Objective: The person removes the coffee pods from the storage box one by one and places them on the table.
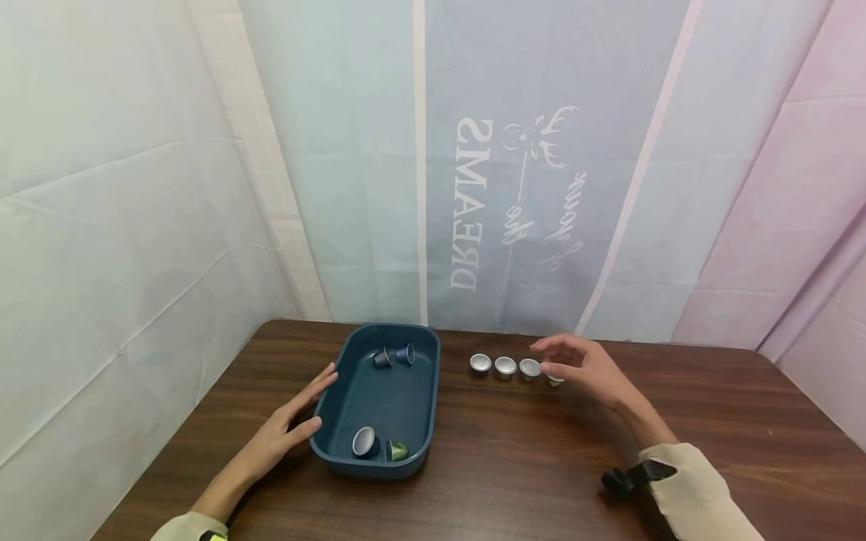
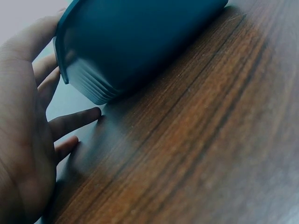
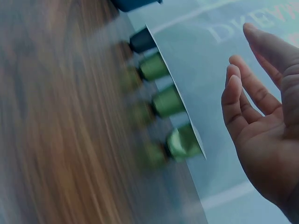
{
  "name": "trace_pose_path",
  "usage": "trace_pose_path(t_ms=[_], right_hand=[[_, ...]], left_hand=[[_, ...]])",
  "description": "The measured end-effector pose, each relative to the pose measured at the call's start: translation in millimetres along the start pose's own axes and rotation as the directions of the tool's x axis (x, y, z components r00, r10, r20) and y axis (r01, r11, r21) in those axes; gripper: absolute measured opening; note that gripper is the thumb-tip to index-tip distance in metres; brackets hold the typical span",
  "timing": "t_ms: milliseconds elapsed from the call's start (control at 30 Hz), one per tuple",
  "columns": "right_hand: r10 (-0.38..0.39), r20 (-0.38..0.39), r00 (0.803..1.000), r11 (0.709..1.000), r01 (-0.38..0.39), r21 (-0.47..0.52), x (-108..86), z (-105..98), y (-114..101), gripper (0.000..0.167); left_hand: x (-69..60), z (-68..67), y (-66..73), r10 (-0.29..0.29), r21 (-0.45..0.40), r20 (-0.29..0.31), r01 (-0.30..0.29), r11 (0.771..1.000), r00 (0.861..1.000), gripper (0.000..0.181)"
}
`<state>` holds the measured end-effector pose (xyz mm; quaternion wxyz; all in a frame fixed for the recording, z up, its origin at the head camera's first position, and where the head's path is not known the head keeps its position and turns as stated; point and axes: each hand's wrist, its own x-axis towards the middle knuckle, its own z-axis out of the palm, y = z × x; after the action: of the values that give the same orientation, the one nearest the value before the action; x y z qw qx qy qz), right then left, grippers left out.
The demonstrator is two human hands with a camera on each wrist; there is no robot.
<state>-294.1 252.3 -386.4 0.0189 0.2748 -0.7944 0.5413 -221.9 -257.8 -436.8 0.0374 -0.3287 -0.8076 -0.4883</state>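
Note:
A dark blue plastic bin point(image 1: 389, 394) stands on the table. My left hand point(image 1: 279, 436) touches its left side, thumb and fingers spread; the left wrist view shows the fingers point(image 2: 77, 122) fairly straight. To the right of the bin, several coffee capsules stand in a row, silver lids up. The leftmost is a dark capsule point(image 3: 142, 41); the others are green, among them the dented end capsule point(image 3: 182, 143). Over the row's right end hovers my right hand point(image 1: 588, 368), thumb and fingers apart and nothing between them. In the head view it partly covers the end capsule point(image 1: 555, 381).
Inside the bin lie two dark capsules near the far end, including a blue one point(image 1: 406, 354). At its near end are a silver-lidded capsule point(image 1: 365, 442) and a green capsule point(image 1: 396, 451). A printed cloth point(image 1: 365, 188) hangs behind the wooden table point(image 1: 501, 481).

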Motion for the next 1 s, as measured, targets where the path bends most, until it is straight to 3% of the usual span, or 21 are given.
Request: trace_pose_path(t_ms=[400, 767, 1000], right_hand=[[-0.057, 0.112, 0.992, 0.995, 0.047, 0.088, 27.9, 43.9, -12.4, 0.028], [-0.104, 0.228, 0.968, 0.989, 0.077, 0.123, 51.3, 78.3, -38.9, 0.028], [-0.164, 0.284, 0.945, 0.973, 0.107, 0.206, 59.8, 96.5, -58.2, 0.027]], left_hand=[[0.1, 1.0, 2.5, 0.001, 0.037, -0.018, 0.000, 0.999, 1.000, 0.057], [0.2, -0.9, 4.0, -0.018, 0.033, -0.009, 0.019, 0.999, 1.000, 0.058], [0.8, -1.2, 2.9, -0.013, 0.038, -0.006, 0.013, 0.999, 1.000, 0.058]])
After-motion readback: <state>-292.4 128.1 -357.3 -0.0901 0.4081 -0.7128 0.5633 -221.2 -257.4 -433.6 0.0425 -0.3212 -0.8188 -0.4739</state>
